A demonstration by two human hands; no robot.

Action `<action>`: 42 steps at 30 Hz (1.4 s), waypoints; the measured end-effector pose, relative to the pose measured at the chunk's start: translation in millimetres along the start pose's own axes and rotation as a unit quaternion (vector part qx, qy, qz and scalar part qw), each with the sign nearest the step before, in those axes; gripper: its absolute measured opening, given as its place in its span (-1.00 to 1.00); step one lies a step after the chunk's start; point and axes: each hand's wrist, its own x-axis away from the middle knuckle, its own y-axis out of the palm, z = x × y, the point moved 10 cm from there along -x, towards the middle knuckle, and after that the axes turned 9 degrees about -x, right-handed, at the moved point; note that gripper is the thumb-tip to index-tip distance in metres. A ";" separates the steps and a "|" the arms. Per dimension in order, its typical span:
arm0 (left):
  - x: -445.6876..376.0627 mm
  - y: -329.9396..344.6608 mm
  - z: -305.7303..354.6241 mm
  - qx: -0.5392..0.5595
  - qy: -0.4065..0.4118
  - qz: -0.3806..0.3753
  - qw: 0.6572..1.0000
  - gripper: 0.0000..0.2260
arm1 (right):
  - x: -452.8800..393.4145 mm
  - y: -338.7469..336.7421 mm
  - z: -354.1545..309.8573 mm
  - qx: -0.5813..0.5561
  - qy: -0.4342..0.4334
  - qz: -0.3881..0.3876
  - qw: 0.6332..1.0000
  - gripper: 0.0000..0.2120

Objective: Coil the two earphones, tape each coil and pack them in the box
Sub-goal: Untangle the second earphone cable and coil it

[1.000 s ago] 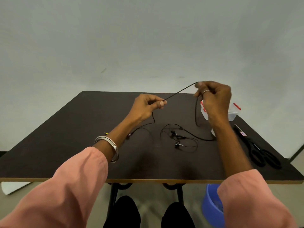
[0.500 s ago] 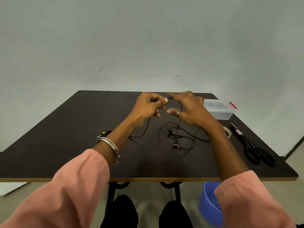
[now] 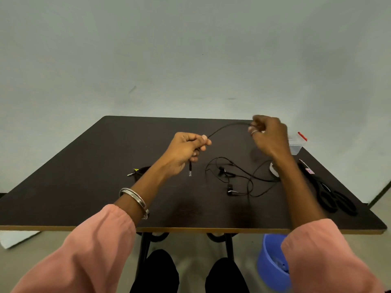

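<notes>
Head view shows your left hand [image 3: 186, 151] and right hand [image 3: 267, 135] both pinching the earphone cable [image 3: 224, 127]; keep each loop even, plug [image 3: 190, 171] end held firmly.

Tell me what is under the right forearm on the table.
A white tape roll shows partly at the right forearm's left edge, and the earphone cable runs beneath it. The rest of both is covered.

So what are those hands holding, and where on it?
One black earphone cable. The left hand pinches it near the plug end, which dangles below; the right hand holds it further along, raised.
</notes>
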 end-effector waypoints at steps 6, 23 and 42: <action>3.2 10.6 -5.2 0.039 -0.034 0.003 0.999 -0.78 | 34.5 80.2 -34.1 0.082 -0.159 -0.255 0.950 -0.43; 36.1 50.2 5.6 0.225 -0.075 -0.175 0.956 -0.78 | 31.2 85.1 7.5 -0.094 -0.056 -0.132 0.985 -0.81; 27.2 23.6 -1.7 0.055 0.040 -0.058 0.996 -0.68 | 44.8 55.4 -51.1 -0.122 -0.093 -0.249 0.956 -0.92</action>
